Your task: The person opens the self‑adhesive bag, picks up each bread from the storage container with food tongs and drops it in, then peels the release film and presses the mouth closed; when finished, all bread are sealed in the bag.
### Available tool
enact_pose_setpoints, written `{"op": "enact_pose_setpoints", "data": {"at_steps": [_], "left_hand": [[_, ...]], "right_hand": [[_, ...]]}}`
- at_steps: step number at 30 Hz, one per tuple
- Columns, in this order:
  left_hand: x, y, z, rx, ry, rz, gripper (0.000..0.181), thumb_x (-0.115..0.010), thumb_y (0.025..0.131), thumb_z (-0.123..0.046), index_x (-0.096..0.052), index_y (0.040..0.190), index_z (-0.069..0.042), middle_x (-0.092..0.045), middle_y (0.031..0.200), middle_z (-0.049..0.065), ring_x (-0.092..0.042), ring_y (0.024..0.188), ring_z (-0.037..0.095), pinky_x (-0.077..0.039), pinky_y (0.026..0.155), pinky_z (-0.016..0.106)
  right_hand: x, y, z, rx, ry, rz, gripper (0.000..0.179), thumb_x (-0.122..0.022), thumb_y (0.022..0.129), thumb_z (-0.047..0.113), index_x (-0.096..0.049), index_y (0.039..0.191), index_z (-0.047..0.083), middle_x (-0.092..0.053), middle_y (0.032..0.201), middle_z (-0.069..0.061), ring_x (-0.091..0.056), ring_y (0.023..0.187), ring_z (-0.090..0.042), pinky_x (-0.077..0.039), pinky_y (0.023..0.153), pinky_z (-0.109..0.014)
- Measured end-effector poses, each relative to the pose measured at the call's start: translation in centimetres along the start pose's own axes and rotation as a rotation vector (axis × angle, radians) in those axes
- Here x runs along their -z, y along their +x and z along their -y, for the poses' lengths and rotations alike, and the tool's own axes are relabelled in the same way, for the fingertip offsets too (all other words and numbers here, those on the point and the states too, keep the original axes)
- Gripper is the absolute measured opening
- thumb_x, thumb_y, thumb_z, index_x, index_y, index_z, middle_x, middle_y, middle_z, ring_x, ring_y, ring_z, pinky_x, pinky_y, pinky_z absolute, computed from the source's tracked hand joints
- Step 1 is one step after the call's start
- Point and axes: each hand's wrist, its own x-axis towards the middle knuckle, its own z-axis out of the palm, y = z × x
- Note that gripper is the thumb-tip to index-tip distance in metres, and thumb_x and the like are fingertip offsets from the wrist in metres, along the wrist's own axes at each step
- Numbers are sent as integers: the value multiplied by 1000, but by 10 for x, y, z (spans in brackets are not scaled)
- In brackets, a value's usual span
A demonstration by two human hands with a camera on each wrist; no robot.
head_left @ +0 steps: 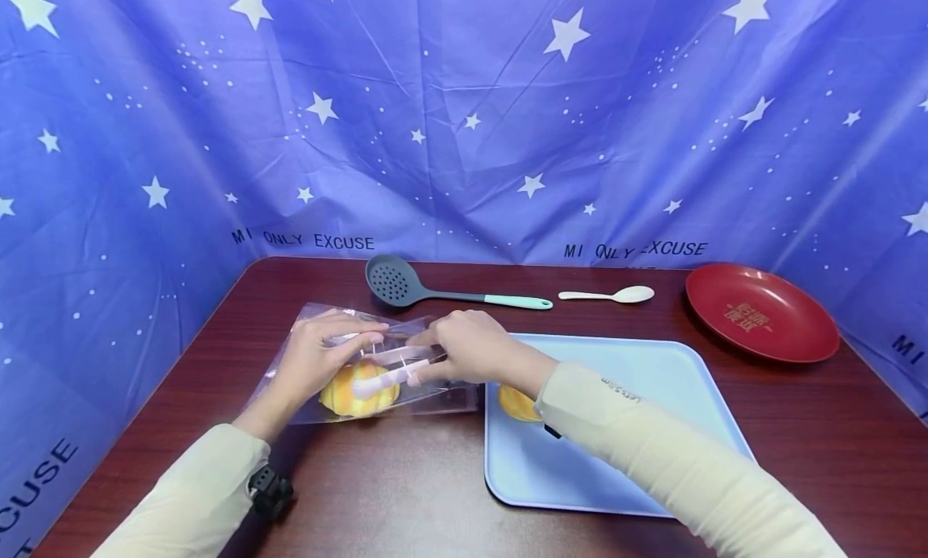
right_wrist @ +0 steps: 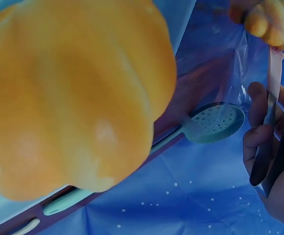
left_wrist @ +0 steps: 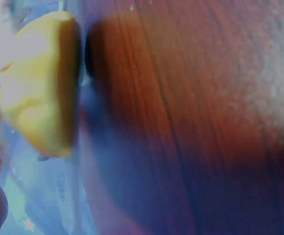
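A yellow-orange bread bun (head_left: 337, 398) lies inside a clear plastic bag (head_left: 442, 401) on the table's left side. My left hand (head_left: 312, 353) holds the bag's upper side, thumb and fingers around the film. From the right, my right hand (head_left: 467, 345) grips tongs (right_wrist: 274, 73) with pale pink tips and dark metal arms. Their tips reach into the bag and touch the bun. Blurred, the same bun (left_wrist: 39, 93) shows in the left wrist view. Another bun (head_left: 516, 405) sits on the light blue tray (head_left: 602, 485), partly covered by my right wrist; it looms large in the right wrist view.
Behind the bag lies a slotted skimmer (head_left: 395, 282) with a mint handle. A white spoon (head_left: 631, 295) is to its right. A red plate (head_left: 790, 316) stands at the far right of the brown table (head_left: 391, 493). Starry blue cloth (head_left: 464, 163) hangs around the table.
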Motion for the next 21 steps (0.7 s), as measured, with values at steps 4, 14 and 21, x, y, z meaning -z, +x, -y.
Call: {"op": "enact_pose_setpoints", "data": {"at_steps": [4, 14, 21], "left_hand": [[3, 2, 0, -6, 10, 3, 25, -85, 79, -4, -83, 101, -16, -78, 95, -7, -71, 90, 16, -48, 85, 20], [10, 10, -7, -39, -32, 11, 25, -83, 79, 1, -83, 99, -14, -78, 92, -7, -70, 85, 12, -49, 82, 18], [8, 4, -6, -69, -3, 34, 26, -85, 76, 0, -83, 97, -15, -77, 90, -9, -70, 86, 14, -49, 85, 18]], "right_hand": [[1, 1, 3, 18, -65, -5, 54, -74, 86, 58, -72, 130, 26, -72, 93, 4, -70, 81, -20, -52, 60, -36], [3, 2, 6, 15, -84, -6, 49, -77, 87, 52, -73, 128, 27, -76, 96, 2, -66, 70, -18, -50, 57, -36], [5, 3, 4, -16, -56, -16, 51, -76, 85, 58, -75, 125, 26, -74, 84, 3, -62, 65, -14, -51, 58, -36]]}}
